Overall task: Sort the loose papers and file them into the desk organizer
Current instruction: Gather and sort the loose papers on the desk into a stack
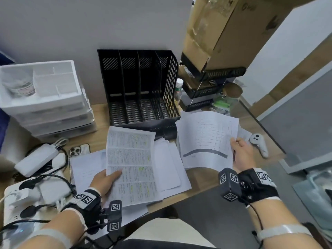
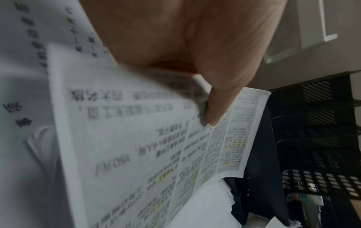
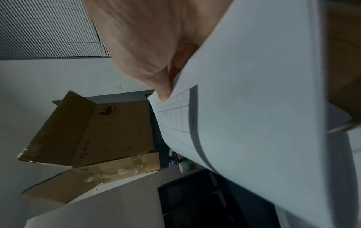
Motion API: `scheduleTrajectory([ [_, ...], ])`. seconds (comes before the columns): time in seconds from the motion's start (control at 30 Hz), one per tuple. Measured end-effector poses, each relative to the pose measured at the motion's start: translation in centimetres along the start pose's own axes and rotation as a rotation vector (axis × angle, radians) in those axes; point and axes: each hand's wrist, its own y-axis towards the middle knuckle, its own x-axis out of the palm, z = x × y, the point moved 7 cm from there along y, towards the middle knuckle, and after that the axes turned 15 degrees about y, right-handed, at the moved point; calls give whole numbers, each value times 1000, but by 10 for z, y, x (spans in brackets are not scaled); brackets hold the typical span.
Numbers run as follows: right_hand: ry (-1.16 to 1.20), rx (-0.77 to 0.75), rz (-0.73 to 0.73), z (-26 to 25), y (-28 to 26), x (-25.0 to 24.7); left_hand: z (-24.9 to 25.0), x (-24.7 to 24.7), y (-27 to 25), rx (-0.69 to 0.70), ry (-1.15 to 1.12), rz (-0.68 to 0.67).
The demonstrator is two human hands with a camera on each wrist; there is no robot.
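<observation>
A black mesh desk organizer (image 1: pixel 138 87) with several upright slots stands against the wall, all slots bare. My left hand (image 1: pixel 106 178) pinches a printed sheet with yellow highlights (image 1: pixel 131 164), thumb on top (image 2: pixel 216 108), and lifts it above a loose pile of white papers (image 1: pixel 168 169) on the desk. My right hand (image 1: pixel 240 151) grips the right edge of a sheet with a ruled table and a grey band (image 1: pixel 206 139), held up to the right of the organizer. In the right wrist view the thumb (image 3: pixel 154 74) presses on that table sheet (image 3: pixel 254 108).
White drawer unit (image 1: pixel 46 97) stands left of the organizer. A phone (image 1: pixel 79 150), a white adapter (image 1: pixel 37 159) and black cables lie at the left. A white controller (image 1: pixel 260 142) lies at the right; a cardboard box (image 1: pixel 221 27), bottle (image 1: pixel 178 88) and jar sit behind.
</observation>
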Motion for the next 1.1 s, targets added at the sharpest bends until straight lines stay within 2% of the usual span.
scheduleTrajectory([
  [0.13,148,45,-50,-3,-14,24,19,18,-13,13,42,-32],
  [0.2,241,56,-147,-15,-26,47,26,25,-14,23,38,-58],
  [0.33,488,-75,-268,-61,-49,66,40,38,-21,20,-14,-114],
  [0.43,537,-51,-184,-52,-51,59,49,45,-28,32,-56,-145],
  [0.53,431,174,-58,23,-47,50,52,51,-34,35,-99,-167],
  [0.63,195,386,-94,97,-60,53,52,56,-39,6,-167,-162],
  [0.7,131,451,-86,126,-68,53,48,58,-41,-46,-224,-139],
  [0.83,105,501,-113,151,-78,57,40,62,-45,-113,-289,-134],
  [0.97,-73,601,-237,168,-93,64,40,67,-49,-55,-173,-186],
  [1.1,-238,761,-415,181,-102,74,24,49,-30,-6,111,-17],
])
